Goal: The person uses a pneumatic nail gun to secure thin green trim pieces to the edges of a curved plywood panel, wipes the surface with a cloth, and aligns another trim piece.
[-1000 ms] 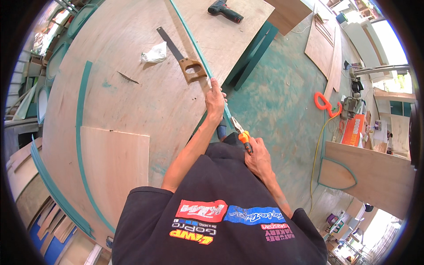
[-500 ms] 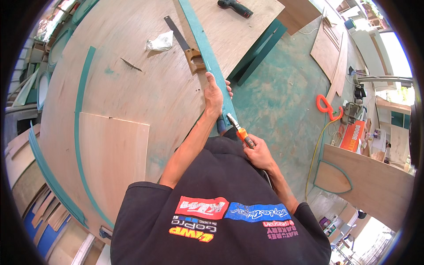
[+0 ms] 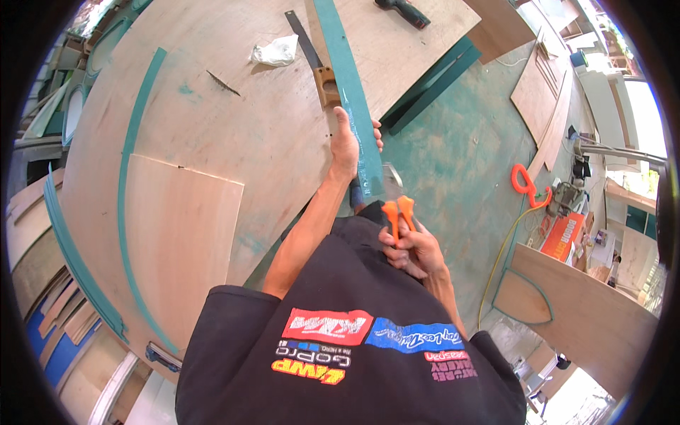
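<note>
On the plywood table (image 3: 234,134), left hand (image 3: 346,145) grips teal strip (image 3: 348,92).

A long teal strip (image 3: 352,92) runs from twelve o'clock down toward centre — flat, narrow, glossy near its lower end, lying over the plywood sheet's edge and gripped at that end. Just below, toward five o'clock, orange-handled pliers (image 3: 397,212) point upward, handles together, metal nose close by the strip's end.
</note>
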`<state>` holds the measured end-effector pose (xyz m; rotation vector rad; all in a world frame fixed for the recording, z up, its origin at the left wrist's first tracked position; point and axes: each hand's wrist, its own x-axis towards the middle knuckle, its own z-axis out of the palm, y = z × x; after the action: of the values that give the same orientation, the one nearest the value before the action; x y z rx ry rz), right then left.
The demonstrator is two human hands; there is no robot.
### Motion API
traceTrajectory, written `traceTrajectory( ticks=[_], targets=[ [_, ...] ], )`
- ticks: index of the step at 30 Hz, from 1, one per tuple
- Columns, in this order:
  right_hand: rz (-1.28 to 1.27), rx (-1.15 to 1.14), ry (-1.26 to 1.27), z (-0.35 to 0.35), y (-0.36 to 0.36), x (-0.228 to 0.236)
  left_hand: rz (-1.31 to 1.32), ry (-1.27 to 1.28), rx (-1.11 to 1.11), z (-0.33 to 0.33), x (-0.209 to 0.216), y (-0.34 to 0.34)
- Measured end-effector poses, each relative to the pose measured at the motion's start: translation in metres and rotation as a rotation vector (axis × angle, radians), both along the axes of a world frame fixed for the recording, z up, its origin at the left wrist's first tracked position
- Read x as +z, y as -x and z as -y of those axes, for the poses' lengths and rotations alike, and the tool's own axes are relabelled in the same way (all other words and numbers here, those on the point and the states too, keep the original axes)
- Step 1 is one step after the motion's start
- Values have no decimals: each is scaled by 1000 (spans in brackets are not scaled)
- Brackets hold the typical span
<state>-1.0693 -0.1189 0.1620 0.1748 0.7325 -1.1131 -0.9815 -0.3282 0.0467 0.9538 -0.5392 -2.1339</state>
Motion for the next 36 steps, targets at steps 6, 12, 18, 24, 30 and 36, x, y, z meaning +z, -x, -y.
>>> traceTrajectory(
  ticks=[6,12,18,24,30,36],
  targets=[
    [-502,101,-7,-3,43,13,-74,-68,13,15,-14,-6],
    [-892,115,-92,-13,66,-17,-88,-104,-28,18,-21,-13],
    [-1601,283,-367,-94,134,-171,-169,-118,-72,20,-24,-53],
    [-1635,740,-754,-80,153,-235,-148,-155,-118,10,-9,-73],
    [-1413,1076,-819,97,88,-239,-120,-162,-132,5,10,-54],
    [-1337,558,-465,62,125,-325,-120,-160,-150,2,15,-25]
  ],
)
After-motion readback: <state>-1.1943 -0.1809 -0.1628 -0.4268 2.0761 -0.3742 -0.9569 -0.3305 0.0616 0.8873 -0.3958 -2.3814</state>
